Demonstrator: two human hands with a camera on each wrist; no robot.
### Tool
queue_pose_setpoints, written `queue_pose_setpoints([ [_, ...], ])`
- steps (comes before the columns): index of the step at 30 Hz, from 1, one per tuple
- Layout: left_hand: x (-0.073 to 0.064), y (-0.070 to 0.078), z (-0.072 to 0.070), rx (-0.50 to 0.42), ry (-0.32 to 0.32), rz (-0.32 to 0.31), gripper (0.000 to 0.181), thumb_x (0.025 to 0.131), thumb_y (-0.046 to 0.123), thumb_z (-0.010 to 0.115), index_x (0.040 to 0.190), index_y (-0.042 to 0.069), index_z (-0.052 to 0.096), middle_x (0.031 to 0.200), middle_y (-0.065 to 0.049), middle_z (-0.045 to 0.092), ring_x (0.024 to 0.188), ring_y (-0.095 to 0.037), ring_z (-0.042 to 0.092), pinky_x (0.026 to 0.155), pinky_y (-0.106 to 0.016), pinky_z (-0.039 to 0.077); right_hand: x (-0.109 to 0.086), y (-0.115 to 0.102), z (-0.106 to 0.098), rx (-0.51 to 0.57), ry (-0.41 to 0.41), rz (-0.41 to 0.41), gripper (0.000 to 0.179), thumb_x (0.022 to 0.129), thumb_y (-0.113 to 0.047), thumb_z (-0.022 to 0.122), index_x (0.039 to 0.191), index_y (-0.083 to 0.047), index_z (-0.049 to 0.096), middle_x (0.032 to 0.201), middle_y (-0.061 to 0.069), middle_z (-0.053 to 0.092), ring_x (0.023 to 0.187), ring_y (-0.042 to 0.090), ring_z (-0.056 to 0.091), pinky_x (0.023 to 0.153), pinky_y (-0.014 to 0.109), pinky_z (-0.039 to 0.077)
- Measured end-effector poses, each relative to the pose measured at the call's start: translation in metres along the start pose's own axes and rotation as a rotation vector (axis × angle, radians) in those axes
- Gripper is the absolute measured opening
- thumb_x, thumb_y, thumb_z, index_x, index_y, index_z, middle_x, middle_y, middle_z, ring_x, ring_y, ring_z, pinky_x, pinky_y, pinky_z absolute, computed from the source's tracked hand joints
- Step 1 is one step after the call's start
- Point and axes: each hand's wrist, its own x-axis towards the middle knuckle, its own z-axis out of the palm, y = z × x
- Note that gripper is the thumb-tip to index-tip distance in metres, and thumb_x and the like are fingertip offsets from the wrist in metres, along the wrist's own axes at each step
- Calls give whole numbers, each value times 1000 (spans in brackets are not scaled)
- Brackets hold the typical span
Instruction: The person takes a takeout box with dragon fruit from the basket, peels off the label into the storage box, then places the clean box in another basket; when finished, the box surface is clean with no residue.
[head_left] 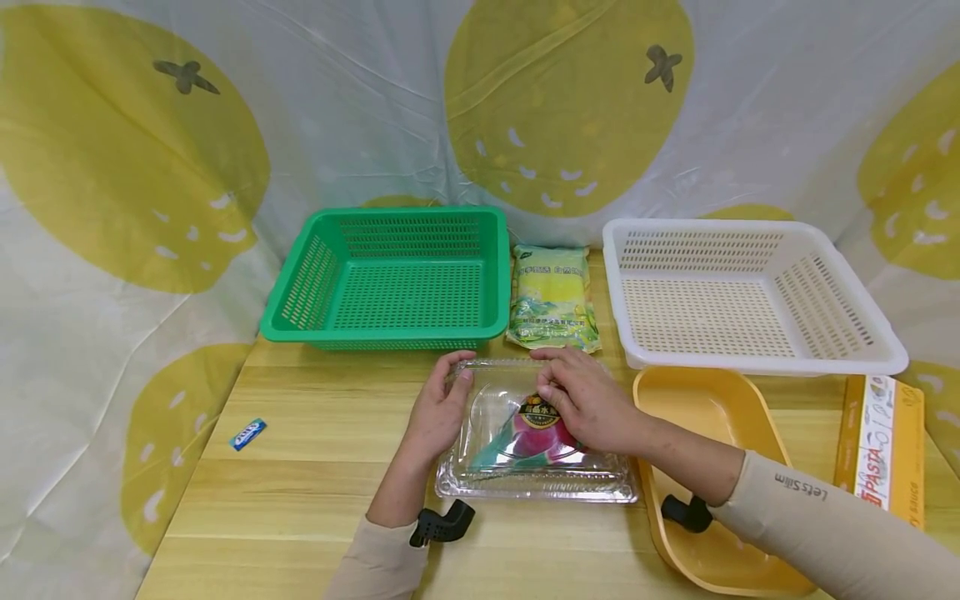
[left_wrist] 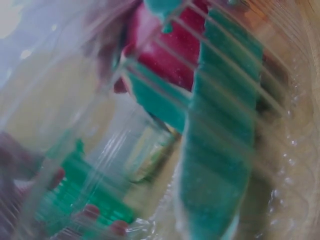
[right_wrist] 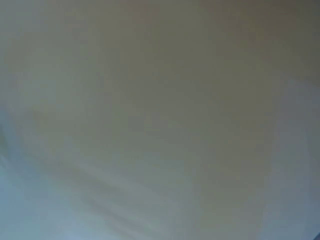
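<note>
A clear plastic clamshell fruit box (head_left: 536, 486) lies on the wooden table in front of the person, its lid bearing a black-and-gold label (head_left: 538, 410). Through the plastic show a rounded red-pink thing (left_wrist: 162, 55) and flat teal pieces (left_wrist: 220, 125). At the box's back left corner my left hand (head_left: 441, 410) grips the rim, thumb on top. My right hand (head_left: 588, 400) lies over the right part of the lid, fingers bent at the back rim. The right wrist view is only a blur.
Behind the box stand a green basket (head_left: 386, 333), a yellow-green packet (head_left: 555, 296) and a white basket (head_left: 765, 362). An orange-yellow tub (head_left: 697, 400) sits under my right forearm, beside a pasta box (head_left: 873, 446). A small blue packet (head_left: 247, 434) lies far left.
</note>
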Motion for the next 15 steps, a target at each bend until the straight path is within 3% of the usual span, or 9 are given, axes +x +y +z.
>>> queue_pose_setpoints([
  [15, 1, 1, 0, 17, 9, -2, 32, 109, 25, 47, 140, 18, 55, 137, -20, 60, 122, -40, 62, 91, -42, 51, 0, 1, -3, 56, -3, -13, 13, 104, -14, 57, 91, -18, 56, 143, 13, 61, 135, 35, 53, 112, 63, 38],
])
